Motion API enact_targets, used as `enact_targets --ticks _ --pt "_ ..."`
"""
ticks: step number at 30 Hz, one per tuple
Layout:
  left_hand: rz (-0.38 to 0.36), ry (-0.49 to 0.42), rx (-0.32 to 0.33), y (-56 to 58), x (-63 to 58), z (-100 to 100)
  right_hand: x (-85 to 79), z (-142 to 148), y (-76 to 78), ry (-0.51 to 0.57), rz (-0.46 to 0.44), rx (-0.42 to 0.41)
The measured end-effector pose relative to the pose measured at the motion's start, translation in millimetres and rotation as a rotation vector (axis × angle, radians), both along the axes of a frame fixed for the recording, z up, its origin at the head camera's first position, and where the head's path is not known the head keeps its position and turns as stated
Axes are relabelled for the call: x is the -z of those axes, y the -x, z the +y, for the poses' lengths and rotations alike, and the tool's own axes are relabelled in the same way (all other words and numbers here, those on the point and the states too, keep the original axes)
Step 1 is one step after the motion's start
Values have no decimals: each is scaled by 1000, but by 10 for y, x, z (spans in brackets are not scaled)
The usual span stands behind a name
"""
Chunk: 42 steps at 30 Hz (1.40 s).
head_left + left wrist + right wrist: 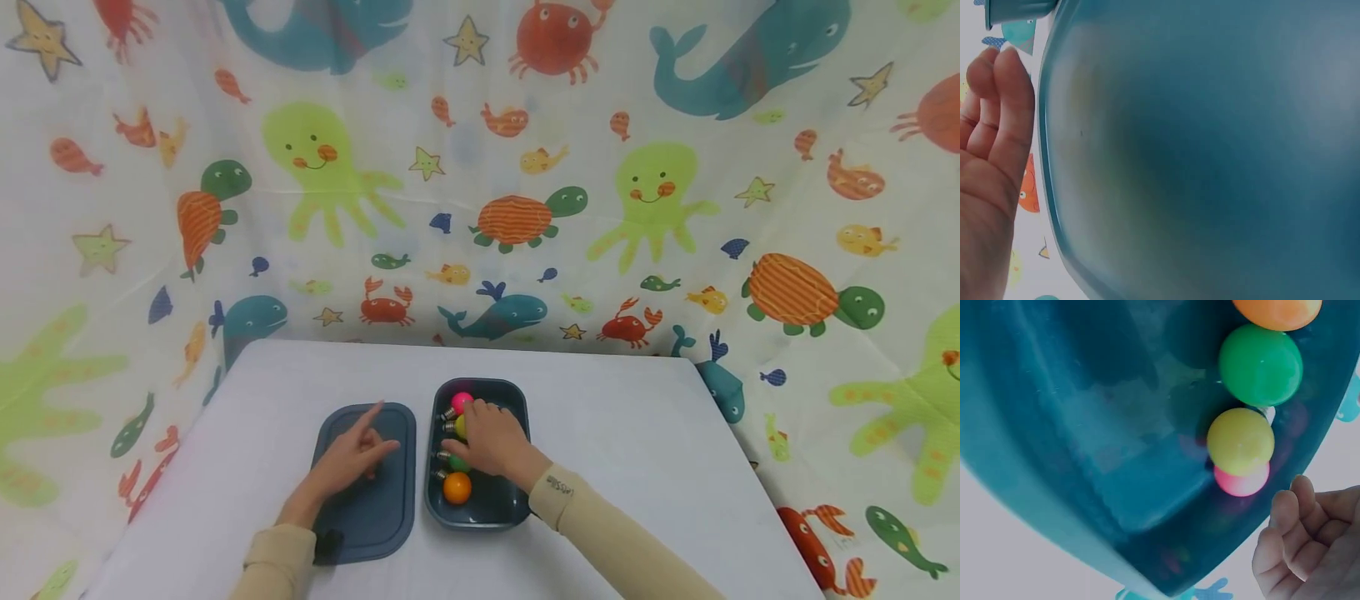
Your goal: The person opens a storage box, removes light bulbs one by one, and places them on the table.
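Several small coloured light bulbs lie in a row along the left side of a dark blue container (491, 508): a pink bulb (462, 403), a yellow bulb (460, 427), a green bulb (459, 463) and an orange bulb (457, 488). Their silver screw bases point left. Over the container hovers my right hand (491, 440), fingers loosely bent above the yellow and green bulbs; in the right wrist view those fingers hold nothing. My left hand (348, 458) is above a flat blue lid (375, 525), index finger extended, thumb apart, nothing in it.
Lid and container stand side by side on a white-covered table (630, 450). A curtain (465, 167) printed with sea animals hangs behind the table and round its sides. Near the left wrist, a dark shape (327, 546) overlaps the lid's lower left corner.
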<state>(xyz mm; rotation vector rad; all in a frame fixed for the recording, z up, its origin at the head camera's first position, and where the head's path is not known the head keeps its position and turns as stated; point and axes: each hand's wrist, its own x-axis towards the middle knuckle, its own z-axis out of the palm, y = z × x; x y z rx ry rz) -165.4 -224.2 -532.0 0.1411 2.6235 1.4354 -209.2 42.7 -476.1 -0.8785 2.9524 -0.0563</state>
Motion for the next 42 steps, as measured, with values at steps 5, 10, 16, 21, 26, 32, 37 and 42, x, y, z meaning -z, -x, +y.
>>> enact_targets --ticks 5,10,16,21,26,32,37,42 --pt "3 -1 13 33 -13 65 19 67 15 17 5 12" --pt "11 -2 40 57 -29 121 34 129 36 10 13 23" --pt "4 -1 59 85 -12 189 41 197 73 -10 1 50" --pt "1 21 54 106 -5 244 16 248 85 -7 -10 63" --pt "1 22 55 114 -20 286 28 293 104 -1 8 64" --pt "-11 10 71 125 -4 340 53 336 126 -14 -2 70" --pt "-1 16 83 134 21 391 57 374 157 -18 -23 82" --pt "5 23 82 145 20 447 40 414 195 -15 -49 100"
